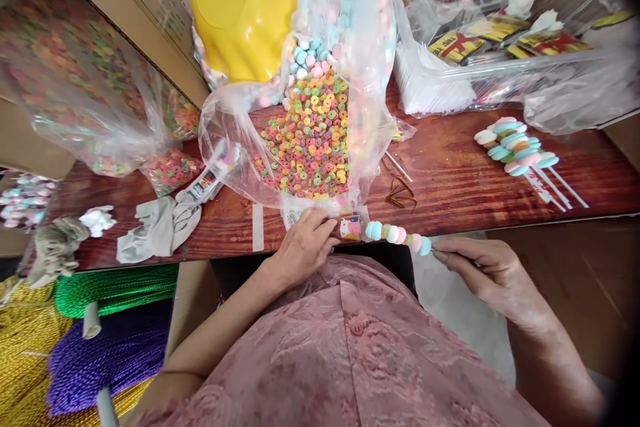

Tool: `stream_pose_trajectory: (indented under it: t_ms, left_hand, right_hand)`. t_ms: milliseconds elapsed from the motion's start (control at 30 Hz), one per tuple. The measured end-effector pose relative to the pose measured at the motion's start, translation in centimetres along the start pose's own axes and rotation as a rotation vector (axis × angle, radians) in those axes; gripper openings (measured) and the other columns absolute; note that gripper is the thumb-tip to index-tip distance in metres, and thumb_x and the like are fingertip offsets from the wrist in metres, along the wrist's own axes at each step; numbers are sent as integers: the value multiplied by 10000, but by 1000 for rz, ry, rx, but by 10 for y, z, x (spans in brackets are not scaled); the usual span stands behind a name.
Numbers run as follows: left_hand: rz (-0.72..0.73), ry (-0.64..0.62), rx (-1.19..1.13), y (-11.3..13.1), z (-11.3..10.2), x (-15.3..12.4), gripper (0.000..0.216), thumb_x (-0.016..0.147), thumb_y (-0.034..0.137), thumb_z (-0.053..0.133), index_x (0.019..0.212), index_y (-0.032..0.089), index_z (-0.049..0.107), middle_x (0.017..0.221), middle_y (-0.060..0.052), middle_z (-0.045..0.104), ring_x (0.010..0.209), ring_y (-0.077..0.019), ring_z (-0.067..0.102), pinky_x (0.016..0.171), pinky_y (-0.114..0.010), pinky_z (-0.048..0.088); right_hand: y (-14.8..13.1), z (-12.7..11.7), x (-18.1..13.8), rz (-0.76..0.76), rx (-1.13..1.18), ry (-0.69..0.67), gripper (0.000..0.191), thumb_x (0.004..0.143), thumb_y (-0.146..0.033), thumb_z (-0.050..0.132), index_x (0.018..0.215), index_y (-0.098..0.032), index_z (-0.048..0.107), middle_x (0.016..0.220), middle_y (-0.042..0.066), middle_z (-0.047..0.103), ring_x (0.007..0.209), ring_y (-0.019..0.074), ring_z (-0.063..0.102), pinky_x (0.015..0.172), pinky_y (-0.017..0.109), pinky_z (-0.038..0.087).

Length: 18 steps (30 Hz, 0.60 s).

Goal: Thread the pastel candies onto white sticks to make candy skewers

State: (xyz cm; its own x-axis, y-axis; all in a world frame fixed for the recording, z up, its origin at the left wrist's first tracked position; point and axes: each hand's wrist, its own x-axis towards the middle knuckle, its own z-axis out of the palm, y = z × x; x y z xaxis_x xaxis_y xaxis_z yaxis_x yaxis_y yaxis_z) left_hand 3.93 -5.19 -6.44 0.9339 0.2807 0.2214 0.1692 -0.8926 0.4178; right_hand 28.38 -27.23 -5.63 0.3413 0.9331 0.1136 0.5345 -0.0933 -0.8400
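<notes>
Between its fingers and thumb, my right hand (487, 270) pinches the thin stick of a candy skewer (397, 235), held nearly level just off the table's front edge. Blue, white, pink and green candy pieces are threaded along it. My left hand (307, 247) is at the table edge with bent fingers on a small printed plastic bag (350, 227), whose middle the hand covers. The skewer's blue tip points at that bag. Behind my left hand, a large clear bag holds ring candies (315, 140) and marshmallow-like pieces (313, 60).
A yellow wavy bowl (243, 13) lies upside down on the candy. Finished-looking skewers (517, 147) lie at right, below a clear plastic bin (500, 73) with packets. Brown rubber bands (400, 193) and a grey cloth (160, 223) are on the table. Beaded strands (110, 353) hang below left.
</notes>
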Motion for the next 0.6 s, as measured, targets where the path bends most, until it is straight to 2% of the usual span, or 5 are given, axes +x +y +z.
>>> stream_pose_trajectory:
  t_ms: [233, 367, 467, 600]
  left_hand:
    - [27, 196, -52, -15, 24, -4, 195, 969, 204, 507, 1027, 140, 681, 946, -112, 663, 898, -205, 614, 807, -374, 548]
    - [33, 310, -87, -21, 31, -7, 173, 960, 251, 559, 955, 157, 704, 900, -85, 675, 858, -179, 635, 775, -336, 552]
    - [43, 325, -89, -20, 30, -8, 156, 954, 243, 573, 950, 154, 701, 901, -85, 682, 853, -176, 639, 777, -331, 552]
    - [68, 292, -93, -18, 29, -9, 157, 956, 206, 548, 965, 143, 692, 934, -105, 691, 868, -186, 632, 786, -344, 545]
  right_hand:
    - [7, 9, -9, 28, 7, 24, 135, 886, -240, 632, 907, -233, 765, 768, 15, 753, 636, 160, 687, 532, 233, 522]
    - [3, 12, -3, 69, 51, 142, 112, 863, -258, 657, 883, -233, 764, 664, -10, 704, 549, 132, 624, 507, 231, 496]
    - [1, 17, 3, 77, 68, 193, 101, 862, -262, 661, 869, -235, 758, 617, -28, 664, 507, 110, 575, 490, 220, 474]
    - [3, 23, 8, -5, 32, 127, 101, 875, -245, 655, 894, -230, 753, 645, -23, 683, 534, 115, 601, 507, 223, 473]
